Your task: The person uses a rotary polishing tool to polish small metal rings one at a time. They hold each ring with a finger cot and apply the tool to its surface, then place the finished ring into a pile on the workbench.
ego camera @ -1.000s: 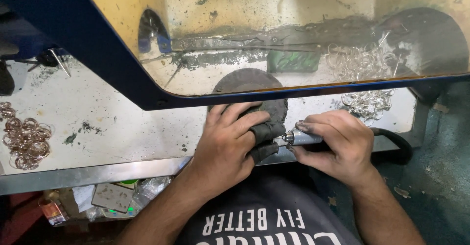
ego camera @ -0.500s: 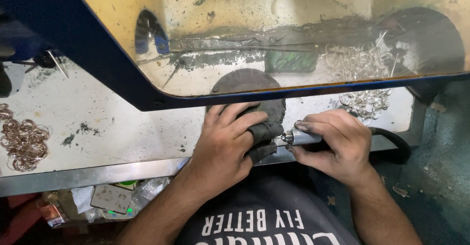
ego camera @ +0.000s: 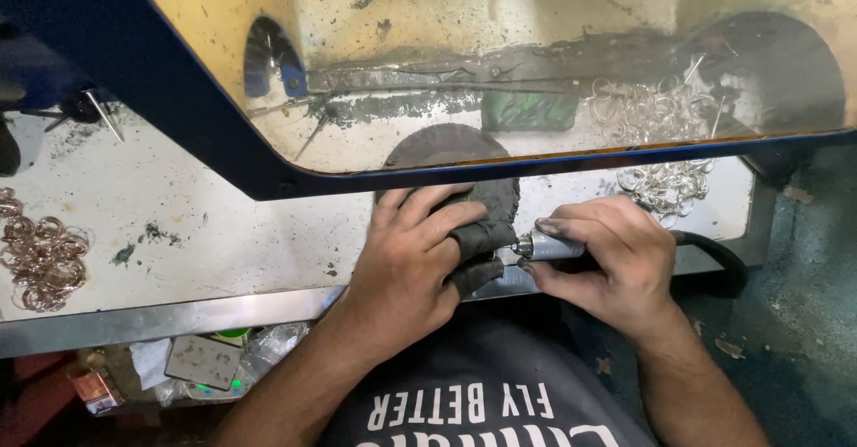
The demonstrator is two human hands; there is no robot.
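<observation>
My left hand is closed around a small piece wrapped in a dark cloth, thumb and finger covered in black fabric. It rests on a round dark pad at the front of the white bench. My right hand grips a slim silver rotary handpiece, its tip pointing left against the piece in my left hand. A black hose runs from the handpiece to the right.
A tilted transparent shield with a blue frame hangs over the bench. A pile of silver rings lies at the right, and coppery rings lie at the left. Clutter sits under the bench edge.
Both hands stay in the same place, holding the piece and the handpiece; only tiny shifts of the fingers.
</observation>
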